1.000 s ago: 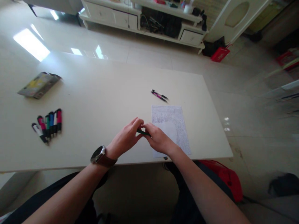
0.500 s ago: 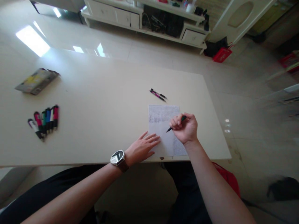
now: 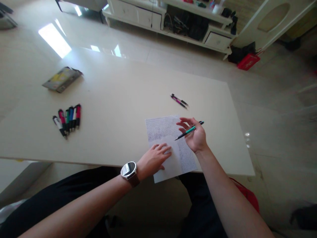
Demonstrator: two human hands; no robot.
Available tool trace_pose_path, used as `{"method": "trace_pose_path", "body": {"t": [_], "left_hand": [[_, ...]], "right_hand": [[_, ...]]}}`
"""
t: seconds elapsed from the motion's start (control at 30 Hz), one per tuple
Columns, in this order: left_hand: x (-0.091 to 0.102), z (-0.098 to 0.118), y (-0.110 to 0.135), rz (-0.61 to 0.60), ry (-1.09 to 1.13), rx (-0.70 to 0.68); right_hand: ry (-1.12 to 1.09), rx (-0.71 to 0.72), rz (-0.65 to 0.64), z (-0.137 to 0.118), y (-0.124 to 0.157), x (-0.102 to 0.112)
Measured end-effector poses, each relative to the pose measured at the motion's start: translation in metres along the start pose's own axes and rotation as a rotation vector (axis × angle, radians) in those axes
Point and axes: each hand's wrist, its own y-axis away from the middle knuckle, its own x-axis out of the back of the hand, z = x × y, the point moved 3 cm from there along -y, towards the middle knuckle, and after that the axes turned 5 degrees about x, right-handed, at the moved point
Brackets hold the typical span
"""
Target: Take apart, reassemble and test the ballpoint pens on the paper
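A green pen with a black grip rests in my right hand, its tip pointing down and left over the paper. The fingers of that hand are loosely raised, and the pen lies across by the thumb. My left hand, wearing a watch at the wrist, lies flat with fingers spread on the paper. Dense small marks cover the sheet's top and right side; a blank white area, perhaps a second sheet, lies at the lower middle. The lower corner of the paper hangs over the table's front edge.
Two pens lie beyond the paper. Several coloured pens are lined up at the left, with a grey and yellow box behind them on the white table. A white cabinet and a red bag stand across the floor.
The paper has turned and slid left and toward me under my left hand. My right hand's fingers have opened and the pen has shifted in its hold. The view has swung slightly left.
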Motion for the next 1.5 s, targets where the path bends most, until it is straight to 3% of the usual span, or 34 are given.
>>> {"method": "trace_pose_path", "body": {"t": [0.17,0.23,0.37,0.53,0.73,0.93,1.23,1.5], "left_hand": [[0.0,0.003,0.024,0.005,-0.012,-0.012],[0.002,0.005,0.033,0.007,-0.026,-0.017],[0.01,0.008,0.043,-0.019,-0.063,0.004],[0.012,0.008,0.05,-0.041,-0.089,0.041],[0.007,0.007,0.053,0.002,-0.087,0.04],[0.01,0.008,0.052,-0.007,-0.078,0.051],[0.011,0.009,0.051,-0.008,-0.097,0.05],[0.011,0.01,0.051,-0.007,-0.108,0.055]], "right_hand": [[0.085,-0.128,-0.196,0.029,0.013,-0.034],[0.141,-0.083,-0.278,0.034,0.019,-0.044],[0.368,0.112,-0.261,0.043,0.025,-0.054],[0.404,0.023,-0.343,0.062,0.034,-0.065],[0.55,0.099,-0.413,0.071,0.041,-0.07],[0.64,0.168,-0.382,0.077,0.041,-0.065],[0.7,0.195,-0.474,0.077,0.041,-0.068],[0.621,0.174,-0.428,0.073,0.041,-0.067]]}}
